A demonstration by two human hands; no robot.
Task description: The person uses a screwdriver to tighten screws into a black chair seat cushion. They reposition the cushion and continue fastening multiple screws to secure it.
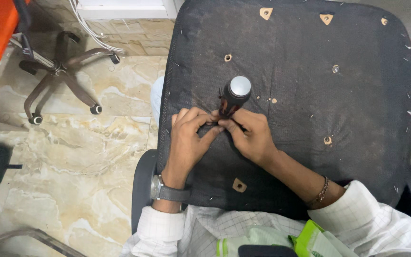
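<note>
Both hands meet at the lower shaft of an upright screwdriver (234, 96) standing on the upturned chair seat underside (348, 109). Left hand (189, 138) and right hand (250, 135) pinch the shaft with closed fingertips; the silver-capped handle rises above the grip.

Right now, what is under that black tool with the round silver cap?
The tool stands upright on the black fabric underside of an overturned chair seat. The left hand and right hand close around its lower end, hiding its tip and whatever it meets.
</note>
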